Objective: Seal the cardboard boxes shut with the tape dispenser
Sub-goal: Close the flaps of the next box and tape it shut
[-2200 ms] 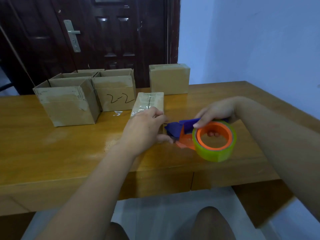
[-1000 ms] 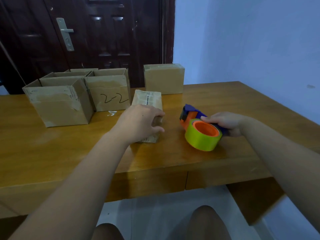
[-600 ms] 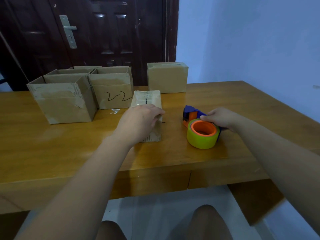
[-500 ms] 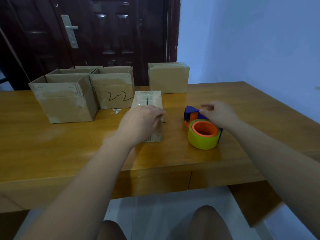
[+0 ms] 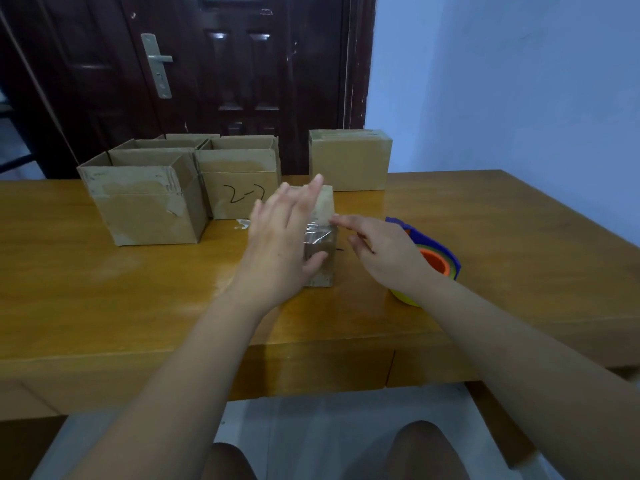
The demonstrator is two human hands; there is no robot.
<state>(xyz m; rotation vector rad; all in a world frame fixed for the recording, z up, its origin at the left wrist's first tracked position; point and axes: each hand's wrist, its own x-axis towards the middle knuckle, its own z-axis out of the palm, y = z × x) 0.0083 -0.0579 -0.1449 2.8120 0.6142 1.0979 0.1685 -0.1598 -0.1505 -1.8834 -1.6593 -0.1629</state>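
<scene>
Cardboard boxes are what the single head view is about, and five can be counted for certain on the long yellow-brown wooden worktop (image 5: pixel 138 299). One small closed brown cardboard box (image 5: pixel 325 207) stands at the middle, between the two hands, with a shiny strip of clear tape (image 5: pixel 318 235) running over its top and down its near face. To the left stands one larger open-topped brown box (image 5: pixel 145 206). Just beside it is one open box marked "2-2" in black pen (image 5: pixel 239 183), and behind these two shows the rim of one more open box (image 5: pixel 192 136). One closed brown box (image 5: pixel 349 161) stands apart at the back right, near the far edge.

One left hand (image 5: pixel 280 244) is spread over the small box, fingers straight and blurred, thumb lying on the near taped face. One right hand (image 5: pixel 388 252) reaches in from the right with fingers loosely stretched; its forefinger tip meets the box's upper right edge at the tape. Neither hand is curled round anything.

One blue and orange tape dispenser with a yellow-green roll (image 5: pixel 437 263) lies on the worktop just behind the right hand and wrist, partly hidden by them and not held.

One scrap of clear tape (image 5: pixel 242 223) lies before the "2-2" box. Behind are one dark brown panelled door (image 5: pixel 242 64) and a pale blue wall (image 5: pixel 502 81)
</scene>
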